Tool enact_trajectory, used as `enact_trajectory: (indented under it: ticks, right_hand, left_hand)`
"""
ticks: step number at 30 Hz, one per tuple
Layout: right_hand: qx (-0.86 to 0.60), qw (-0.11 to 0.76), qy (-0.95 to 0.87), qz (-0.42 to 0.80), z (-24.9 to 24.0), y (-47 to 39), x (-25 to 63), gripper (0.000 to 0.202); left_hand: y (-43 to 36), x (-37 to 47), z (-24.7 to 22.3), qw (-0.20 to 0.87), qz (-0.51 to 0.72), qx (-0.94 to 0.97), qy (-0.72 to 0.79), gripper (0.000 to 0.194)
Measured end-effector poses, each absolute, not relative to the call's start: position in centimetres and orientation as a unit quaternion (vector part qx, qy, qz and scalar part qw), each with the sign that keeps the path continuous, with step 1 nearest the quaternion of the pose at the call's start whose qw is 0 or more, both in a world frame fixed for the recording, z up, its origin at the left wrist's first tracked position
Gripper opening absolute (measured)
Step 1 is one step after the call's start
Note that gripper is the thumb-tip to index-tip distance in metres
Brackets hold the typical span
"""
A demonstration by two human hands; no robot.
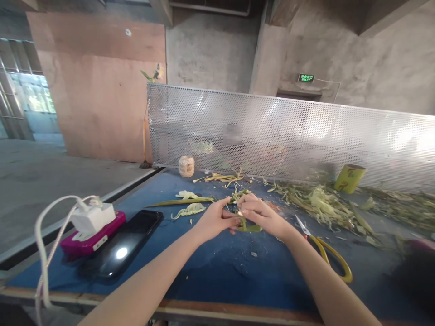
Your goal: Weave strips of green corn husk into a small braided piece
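My left hand (217,219) and my right hand (260,213) meet over the middle of the blue table. Between their fingertips is a green leaf strip (250,227), its lower end sticking out under my right hand. The fingers of both hands are pinched closed on it, and they hide part of it. Just behind them lies a small heap of curled green plant bits (238,194). Left of my hands are a long green stalk (180,202) and a pale, wrinkled leaf (189,210). Scissors (326,253) with yellow handles rest to the right of my right forearm, blades toward the back.
A black phone (125,244) and a magenta power strip (91,237) with white chargers lie at left. Pale husks (319,201) are heaped at right near a yellow-green can (350,178). A twine ball (186,166) stands before the perforated metal screen (288,131).
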State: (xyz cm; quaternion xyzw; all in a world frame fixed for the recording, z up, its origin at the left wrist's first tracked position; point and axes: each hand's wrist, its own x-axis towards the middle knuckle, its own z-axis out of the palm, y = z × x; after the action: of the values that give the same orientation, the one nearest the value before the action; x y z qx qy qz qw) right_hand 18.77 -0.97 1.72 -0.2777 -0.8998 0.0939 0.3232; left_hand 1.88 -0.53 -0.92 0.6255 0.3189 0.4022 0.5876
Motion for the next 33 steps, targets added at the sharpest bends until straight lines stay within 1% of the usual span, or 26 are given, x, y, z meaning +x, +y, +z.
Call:
enact_trajectory:
  ticks: [3, 5, 9, 12, 17, 24, 29, 31, 33]
  right_hand:
    - [-0.314, 0.271, -0.909, 0.043, 1.8, -1.2, 18.9, 0.026]
    - [-0.329, 0.275, -0.903, 0.025, 1.8, -1.3, 18.8, 0.025]
    - [-0.318, 0.286, -0.903, 0.038, 1.7, -1.1, 18.9, 0.025]
    - [-0.309, 0.271, -0.911, 0.034, 1.6, -1.1, 18.9, 0.026]
    - [-0.303, 0.250, -0.919, -0.006, 1.5, -1.6, 18.7, 0.028]
    - [-0.312, 0.197, -0.925, -0.089, 2.0, -2.2, 18.4, 0.017]
    - [-0.321, 0.201, -0.917, -0.123, 1.6, -2.3, 18.1, 0.011]
    - [-0.321, 0.222, -0.914, -0.109, 1.4, -2.3, 18.0, 0.006]
    - [-0.317, 0.251, -0.911, -0.075, 1.1, -2.3, 17.9, 0.013]
  left_hand:
    - [-0.5, 1.8, -0.9, 0.583, 0.394, 0.635, 0.320, 0.091]
    - [-0.5, 1.8, -0.9, 0.583, 0.391, 0.635, 0.323, 0.091]
    - [-0.5, 1.9, -0.9, 0.584, 0.384, 0.639, 0.321, 0.086]
    - [-0.8, 1.9, -0.7, 0.571, 0.375, 0.652, 0.330, 0.084]
    - [-1.1, 1.6, -0.4, 0.545, 0.352, 0.685, 0.331, 0.082]
    - [-0.6, 1.5, -0.9, 0.527, 0.360, 0.696, 0.329, 0.081]
    - [-0.8, 1.8, -0.6, 0.532, 0.357, 0.691, 0.334, 0.079]
    - [-0.8, 1.8, -0.4, 0.530, 0.360, 0.693, 0.331, 0.072]
    - [-0.7, 1.8, -0.4, 0.533, 0.366, 0.693, 0.318, 0.062]
